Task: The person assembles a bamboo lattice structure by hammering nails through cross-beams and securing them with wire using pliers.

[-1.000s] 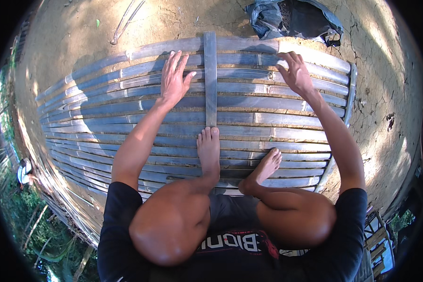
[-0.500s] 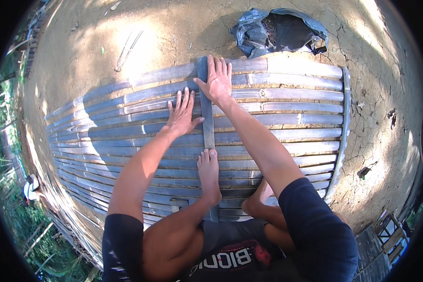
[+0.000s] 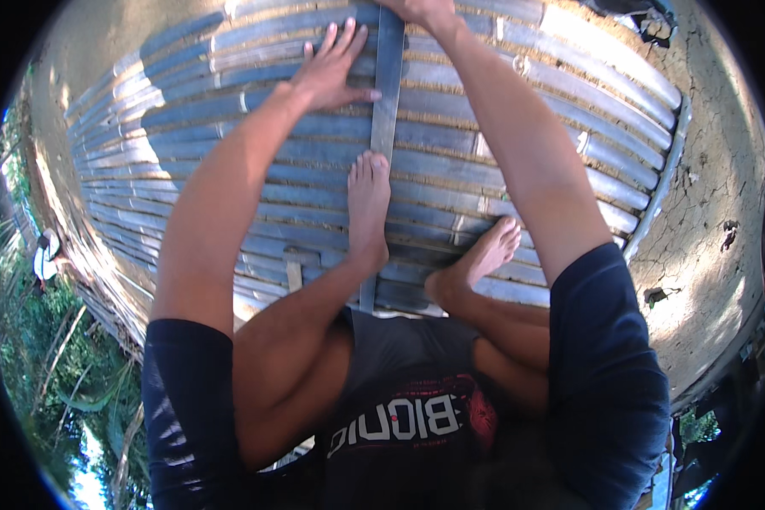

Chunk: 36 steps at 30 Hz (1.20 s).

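A grey bamboo slat panel (image 3: 306, 127) lies on the ground in front of me. A flat, narrow grey strip (image 3: 386, 93) runs across its slats, away from my body. My left hand (image 3: 333, 72) rests on the slats just left of the strip, fingers spread, the thumb reaching the strip's edge. At the far end of the visible strip is my right hand (image 3: 421, 10), cut off by the top of the picture, so most of its fingers are hidden. My left foot (image 3: 369, 200) presses on the strip.
My right foot (image 3: 484, 259) stands on the slats to the right. A crosspiece (image 3: 673, 161) edges the panel's right side. Part of a dark plastic bag (image 3: 646, 19) shows at the far right. Cracked bare soil (image 3: 697, 221) and greenery (image 3: 85, 365) lie beyond.
The view has tipped toward my body, so panel and hands sit higher in the picture. My right hand has partly left the frame. My left hand stays spread beside the strip.
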### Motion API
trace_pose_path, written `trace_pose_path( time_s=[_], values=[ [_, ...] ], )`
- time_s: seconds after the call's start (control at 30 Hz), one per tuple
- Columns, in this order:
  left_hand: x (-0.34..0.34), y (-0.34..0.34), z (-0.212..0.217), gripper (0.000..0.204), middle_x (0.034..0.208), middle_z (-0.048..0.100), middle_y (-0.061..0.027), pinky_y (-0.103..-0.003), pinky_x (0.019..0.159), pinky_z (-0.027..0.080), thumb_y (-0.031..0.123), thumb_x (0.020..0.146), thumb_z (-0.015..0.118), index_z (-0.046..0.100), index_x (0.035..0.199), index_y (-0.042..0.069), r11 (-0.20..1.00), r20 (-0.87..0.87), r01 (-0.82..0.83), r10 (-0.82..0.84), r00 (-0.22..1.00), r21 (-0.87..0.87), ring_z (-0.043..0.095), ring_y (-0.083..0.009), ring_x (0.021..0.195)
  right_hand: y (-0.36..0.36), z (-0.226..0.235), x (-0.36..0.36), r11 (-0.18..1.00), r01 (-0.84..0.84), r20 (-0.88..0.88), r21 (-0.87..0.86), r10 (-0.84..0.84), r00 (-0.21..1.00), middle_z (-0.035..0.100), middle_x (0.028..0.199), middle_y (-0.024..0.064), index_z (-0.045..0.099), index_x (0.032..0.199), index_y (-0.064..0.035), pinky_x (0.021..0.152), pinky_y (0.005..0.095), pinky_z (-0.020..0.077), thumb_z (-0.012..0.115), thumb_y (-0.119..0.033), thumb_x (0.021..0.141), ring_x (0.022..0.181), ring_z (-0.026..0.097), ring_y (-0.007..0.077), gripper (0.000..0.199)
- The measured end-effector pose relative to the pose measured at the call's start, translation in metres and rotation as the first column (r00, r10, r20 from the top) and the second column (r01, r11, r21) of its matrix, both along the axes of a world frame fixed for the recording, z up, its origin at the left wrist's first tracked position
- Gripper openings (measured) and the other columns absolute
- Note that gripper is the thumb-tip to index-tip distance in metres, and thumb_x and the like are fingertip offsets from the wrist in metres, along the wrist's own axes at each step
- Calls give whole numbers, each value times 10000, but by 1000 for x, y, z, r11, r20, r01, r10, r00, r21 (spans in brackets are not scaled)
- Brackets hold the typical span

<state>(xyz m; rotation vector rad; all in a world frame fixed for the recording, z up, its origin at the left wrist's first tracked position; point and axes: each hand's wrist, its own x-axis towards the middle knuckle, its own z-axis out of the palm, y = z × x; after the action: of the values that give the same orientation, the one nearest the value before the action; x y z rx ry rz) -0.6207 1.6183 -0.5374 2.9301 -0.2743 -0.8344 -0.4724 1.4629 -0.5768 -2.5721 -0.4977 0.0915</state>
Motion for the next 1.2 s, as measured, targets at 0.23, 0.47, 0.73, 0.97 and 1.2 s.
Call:
trace_pose_path(
  time_s=[0.23, 0.47, 0.73, 0.97, 1.2],
  values=[
    [6, 5, 6, 1341, 1650, 49, -241, -665, 1171, 172, 698, 653, 770, 74, 1586, 32, 999, -44, 2, -4, 999, -49, 60, -466, 1510, -3, -6, 1, 995, -21, 85, 98, 13, 996, 563, 1274, 119, 581, 1303, -109, 1060, 574, 295, 809, -414, 724, 1248, 442, 380, 693],
    [2, 2, 1, 1282, 1661, 67, -191, -652, 1182, 165, 630, 682, 798, 79, 1599, 98, 1000, 0, 8, -8, 1000, -27, 69, -442, 1516, -5, -3, -3, 994, -9, 88, 110, 0, 996, 547, 1326, 100, 548, 1345, -100, 1084, 572, 274, 789, -429, 747, 1290, 424, 353, 724],
    [6, -5, 11, 1262, 1661, 74, -177, -617, 1209, 161, 539, 682, 843, 73, 1608, 162, 999, -79, -32, 32, 996, 3, 57, -394, 1527, -5, -2, -5, 996, -15, 35, 90, 11, 999, 516, 1369, 73, 506, 1401, -119, 1111, 580, 248, 747, -500, 778, 1316, 400, 331, 768],
    [10, -3, 14, 1322, 1662, 55, -185, -650, 1189, 171, 646, 644, 806, 65, 1603, 117, 998, -95, -35, 30, 995, -50, 52, -422, 1522, -6, 0, 2, 995, -28, 24, 96, 25, 999, 510, 1393, 84, 486, 1422, -149, 1106, 586, 242, 729, -517, 796, 1337, 376, 349, 766],
    [12, -9, 20, 1311, 1661, 50, -192, -658, 1178, 184, 560, 633, 852, 92, 1602, 111, 993, -141, -97, 87, 986, -67, 54, -433, 1519, -16, -13, 15, 981, -72, -116, 181, 94, 989, 560, 1362, 79, 535, 1397, -158, 1080, 576, 220, 675, -413, 890, 1346, 366, 366, 585]
  ],
)
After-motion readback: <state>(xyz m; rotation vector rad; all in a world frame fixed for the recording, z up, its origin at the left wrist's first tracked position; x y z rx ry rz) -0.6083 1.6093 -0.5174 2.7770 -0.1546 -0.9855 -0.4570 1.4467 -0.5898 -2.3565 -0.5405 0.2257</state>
